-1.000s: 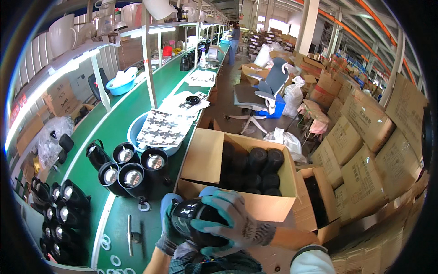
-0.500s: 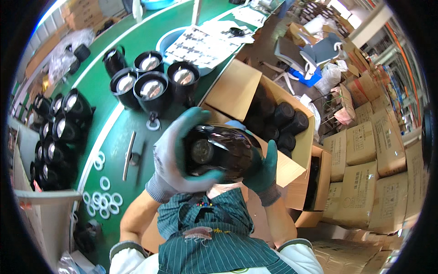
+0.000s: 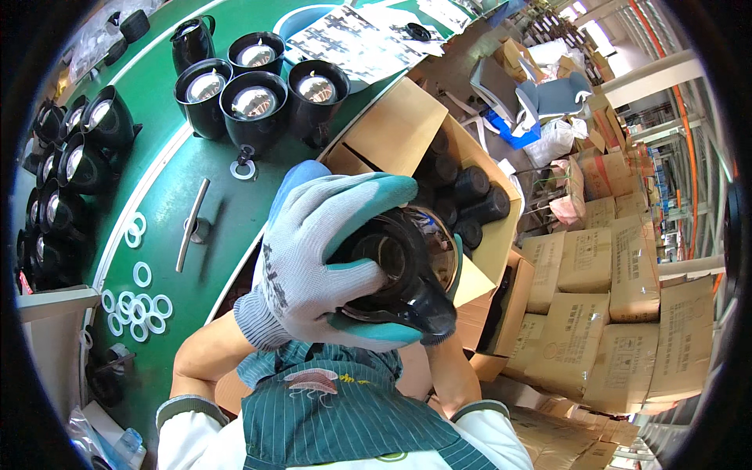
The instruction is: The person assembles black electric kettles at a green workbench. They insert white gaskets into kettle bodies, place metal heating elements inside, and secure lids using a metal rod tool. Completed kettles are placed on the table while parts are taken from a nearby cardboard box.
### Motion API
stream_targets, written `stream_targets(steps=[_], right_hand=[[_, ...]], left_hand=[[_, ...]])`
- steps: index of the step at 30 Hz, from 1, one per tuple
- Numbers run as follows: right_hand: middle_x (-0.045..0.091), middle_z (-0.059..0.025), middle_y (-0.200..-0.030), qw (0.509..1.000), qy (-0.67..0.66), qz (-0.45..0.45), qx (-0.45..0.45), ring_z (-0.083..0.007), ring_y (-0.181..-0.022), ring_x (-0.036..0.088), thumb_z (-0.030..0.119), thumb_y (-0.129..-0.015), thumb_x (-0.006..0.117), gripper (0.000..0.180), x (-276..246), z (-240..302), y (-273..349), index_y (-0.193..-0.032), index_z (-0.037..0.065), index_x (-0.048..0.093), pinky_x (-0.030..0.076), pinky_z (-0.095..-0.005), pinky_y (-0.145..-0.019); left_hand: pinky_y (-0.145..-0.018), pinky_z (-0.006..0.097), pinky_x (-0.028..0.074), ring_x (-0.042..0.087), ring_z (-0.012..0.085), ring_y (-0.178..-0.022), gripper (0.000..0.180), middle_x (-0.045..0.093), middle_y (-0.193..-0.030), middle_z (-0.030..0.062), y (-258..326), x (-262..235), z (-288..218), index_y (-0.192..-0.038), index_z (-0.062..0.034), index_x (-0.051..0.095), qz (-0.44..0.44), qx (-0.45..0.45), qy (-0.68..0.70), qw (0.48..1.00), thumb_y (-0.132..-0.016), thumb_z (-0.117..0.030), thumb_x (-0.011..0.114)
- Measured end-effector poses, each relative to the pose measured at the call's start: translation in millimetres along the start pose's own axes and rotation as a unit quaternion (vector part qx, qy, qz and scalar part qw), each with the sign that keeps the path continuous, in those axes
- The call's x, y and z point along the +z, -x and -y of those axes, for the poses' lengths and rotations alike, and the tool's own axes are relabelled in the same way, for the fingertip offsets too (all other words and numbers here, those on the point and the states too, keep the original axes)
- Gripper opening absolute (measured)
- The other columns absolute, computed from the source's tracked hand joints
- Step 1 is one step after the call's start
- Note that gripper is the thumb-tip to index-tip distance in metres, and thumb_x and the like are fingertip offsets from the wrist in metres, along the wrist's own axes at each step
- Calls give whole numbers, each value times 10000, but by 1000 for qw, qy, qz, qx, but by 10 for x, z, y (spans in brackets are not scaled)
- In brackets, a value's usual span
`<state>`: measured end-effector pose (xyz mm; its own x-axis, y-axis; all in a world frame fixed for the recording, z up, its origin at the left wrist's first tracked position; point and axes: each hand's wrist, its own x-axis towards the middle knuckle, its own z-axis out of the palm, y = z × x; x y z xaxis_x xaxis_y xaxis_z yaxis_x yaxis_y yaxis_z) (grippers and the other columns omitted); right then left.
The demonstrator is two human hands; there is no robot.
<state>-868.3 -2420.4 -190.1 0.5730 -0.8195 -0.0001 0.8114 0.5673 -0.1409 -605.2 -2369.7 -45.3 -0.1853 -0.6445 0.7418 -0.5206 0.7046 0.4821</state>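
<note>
In front of my chest I hold a black vacuum jug [image 3: 421, 304], tilted, its spouted end pointing down to the right. A shiny mirror-like surface [image 3: 435, 244] shows on its right side. My left hand [image 3: 309, 239], in a grey and teal glove, is closed over the jug's left side, thumb and fingers spread round its round black opening. Of my right hand [image 3: 457, 265] only a teal glove edge shows against the shiny side; its fingers are mostly hidden behind the jug.
Several black jugs with mirrored insides [image 3: 254, 102] stand on the green table [image 3: 168, 227], more at far left. White rings [image 3: 139, 309] and a metal bar tool [image 3: 193, 225] lie nearer. An open carton [image 3: 501, 168] of black items is to the right; stacked cartons [image 3: 580, 337] lie beyond.
The jug has turned in my hands, so its spout shows at lower right. My left hand has come over its front; my right hand has slipped mostly behind it. The whole view has shifted slightly.
</note>
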Motion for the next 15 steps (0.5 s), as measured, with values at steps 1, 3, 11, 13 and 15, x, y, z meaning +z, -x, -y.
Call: stream_targets(steps=[1,3,11,13,15], right_hand=[[438,-199,-1584,983,176,-20,-54,-379,-1416,488,694,-1039,289,801,17,16,9,-1594,122,364,424,-575,-1173],[414,-181,-1604,897,415,-56,-139,-362,-1441,461,639,-1043,336,772,154,29,-5,-1610,115,328,410,-558,-1186],[436,-192,-1583,747,657,84,-54,-327,-1422,486,311,-1025,606,683,-256,315,-37,-1594,56,328,431,-454,-1189],[488,-209,-1533,893,429,23,138,-312,-1385,527,277,-1050,596,619,-992,441,139,-1562,23,359,468,-426,-1171],[511,-204,-1509,953,151,31,263,-300,-1352,559,281,-1082,516,553,-932,123,29,-1549,21,374,487,-423,-1155]], left_hand=[[-975,536,502,615,456,-1194,439,585,-1363,274,31,30,46,-821,-81,710,-30,-33,29,999,-666,-460,869],[-987,510,503,623,449,-1186,399,582,-1368,283,112,145,152,-830,-63,726,-88,-100,87,987,-680,-410,856],[-945,477,537,669,408,-1112,289,611,-1325,278,-7,-97,141,-829,-72,744,10,78,86,993,-679,-302,834],[-904,483,539,673,390,-1102,303,649,-1284,222,-78,54,24,-858,-104,733,83,104,87,987,-692,-334,839],[-883,492,546,682,396,-1093,277,666,-1263,199,-47,107,95,-867,-136,709,94,125,98,983,-710,-329,831]])
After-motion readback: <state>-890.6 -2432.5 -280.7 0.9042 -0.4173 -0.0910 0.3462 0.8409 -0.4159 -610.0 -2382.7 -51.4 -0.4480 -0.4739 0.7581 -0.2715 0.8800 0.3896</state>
